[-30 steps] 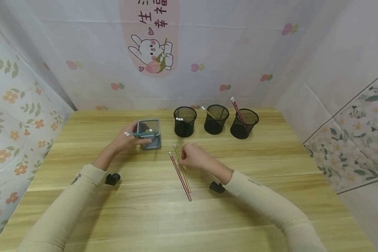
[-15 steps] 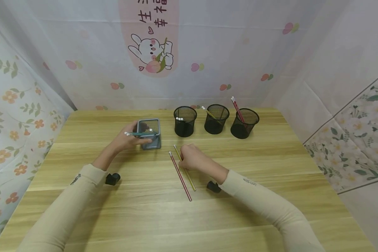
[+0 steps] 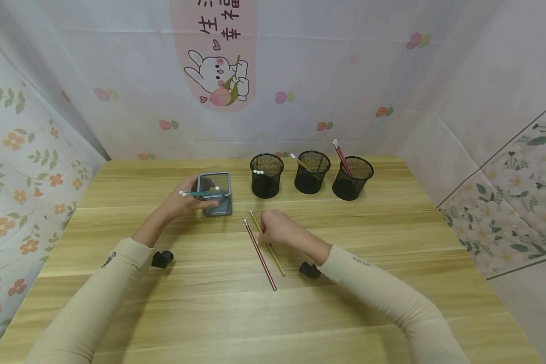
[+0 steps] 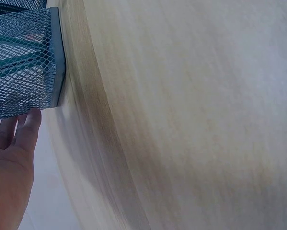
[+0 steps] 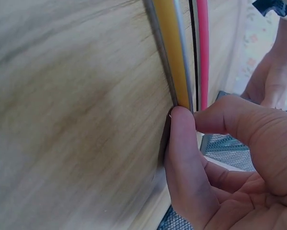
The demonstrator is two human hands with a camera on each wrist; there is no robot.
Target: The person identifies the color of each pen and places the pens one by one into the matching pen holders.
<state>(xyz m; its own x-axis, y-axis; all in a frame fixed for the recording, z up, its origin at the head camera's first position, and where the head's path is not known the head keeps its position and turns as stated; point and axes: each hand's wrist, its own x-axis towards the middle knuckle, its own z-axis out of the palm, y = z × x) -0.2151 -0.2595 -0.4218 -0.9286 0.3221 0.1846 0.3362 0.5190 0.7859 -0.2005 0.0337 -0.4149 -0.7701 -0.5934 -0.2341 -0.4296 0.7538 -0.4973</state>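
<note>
My left hand grips a grey square mesh pen holder, thumb across its near side and the other fingers around its left and far sides. Several green pencils lean in that holder, white erasers up. Between thumb and forefinger, my right hand pinches a yellow pencil around its middle, low over the table. In the right wrist view the pinched yellow pencil runs beside a red pencil. That red pencil lies on the table just left of the yellow one.
Three round black mesh pen holders stand along the back: one with white-tipped pencils, one with yellow pencils, one with red pencils. A patterned curtain hangs behind the wooden table. Black wrist-worn devices sit below both wrists.
The yellow pencil's near end has swung to the right, away from the red pencil, turned by my right hand. My left hand and the grey holder have stayed put.
</note>
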